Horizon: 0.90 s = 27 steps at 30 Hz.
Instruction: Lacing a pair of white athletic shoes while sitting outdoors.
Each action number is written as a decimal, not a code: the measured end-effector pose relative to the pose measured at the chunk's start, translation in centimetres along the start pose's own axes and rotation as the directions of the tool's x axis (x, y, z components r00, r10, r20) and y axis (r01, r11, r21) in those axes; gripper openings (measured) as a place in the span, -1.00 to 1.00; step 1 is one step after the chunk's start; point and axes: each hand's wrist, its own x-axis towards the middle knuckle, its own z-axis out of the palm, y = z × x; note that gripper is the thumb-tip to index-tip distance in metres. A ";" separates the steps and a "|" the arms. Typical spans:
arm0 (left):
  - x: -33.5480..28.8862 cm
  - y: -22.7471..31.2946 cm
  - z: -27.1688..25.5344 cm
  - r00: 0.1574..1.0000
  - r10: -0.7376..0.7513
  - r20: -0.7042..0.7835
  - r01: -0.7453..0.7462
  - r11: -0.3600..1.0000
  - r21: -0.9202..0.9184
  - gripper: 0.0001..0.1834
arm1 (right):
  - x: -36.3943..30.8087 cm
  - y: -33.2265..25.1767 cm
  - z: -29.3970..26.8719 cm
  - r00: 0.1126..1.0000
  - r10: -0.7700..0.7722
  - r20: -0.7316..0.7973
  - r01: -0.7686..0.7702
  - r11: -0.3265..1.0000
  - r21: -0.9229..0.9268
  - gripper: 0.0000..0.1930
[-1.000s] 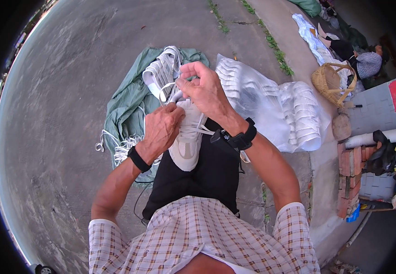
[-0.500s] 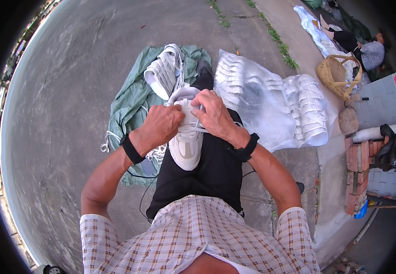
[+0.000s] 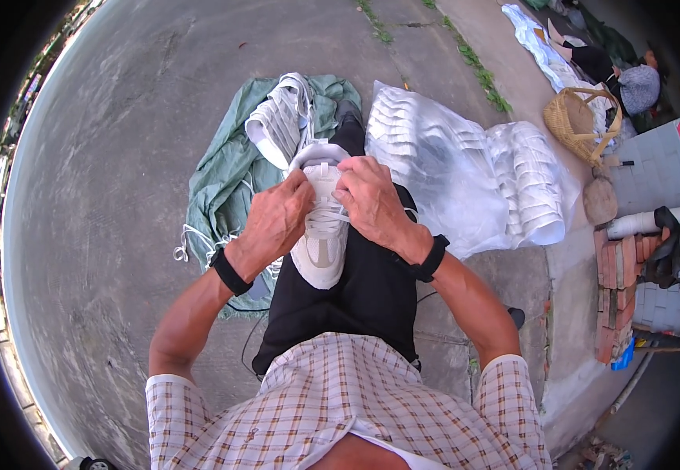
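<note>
A white-and-beige sneaker [image 3: 319, 270] rests on my lap, toe toward me, its tongue and padded collar showing at the far end. White shoelaces [image 3: 326, 222] cross its middle. My left hand [image 3: 277, 215] is closed at the left eyelet edge, its fingertips pinched against the shoe. On the opposite edge my right hand [image 3: 377, 202] has thumb and fingers pinched together by the upper eyelets, where a lace runs into them. Both fingertips partly hide what they grip. Just beyond the sneaker lies a stack of white shoe parts [image 3: 281, 117].
Green sheeting [image 3: 218, 184] with loose white laces [image 3: 181, 252] spreads at left. Clear plastic bags of stacked white shoe parts [image 3: 434, 157] lie at right. Farther right are a wicker basket [image 3: 563, 117], bricks [image 3: 614, 282] and a seated person [image 3: 638, 90].
My right hand has closed in on the right eyelet edge, its fingers drawn nearer the shoe. The left hand has shifted slightly. The sneaker stays on my lap.
</note>
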 end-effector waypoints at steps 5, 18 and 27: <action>0.1 0.0 1.9 0.999 -0.019 -0.034 0.019 1.000 0.016 -0.90 | -0.1 -1.3 0.5 0.997 -0.021 0.075 0.034 0.982 -0.185 -0.82; 0.6 -1.7 -1.5 0.997 0.024 0.069 -0.030 0.997 0.076 -0.94 | -1.1 4.0 -10.0 0.997 -0.015 -0.076 -0.007 0.959 -0.282 -0.87; 0.9 -1.8 -1.7 0.990 -0.069 0.119 0.071 0.997 -0.014 -0.97 | -12.8 18.6 -25.8 0.903 0.275 -0.331 -0.430 0.611 -0.665 -0.89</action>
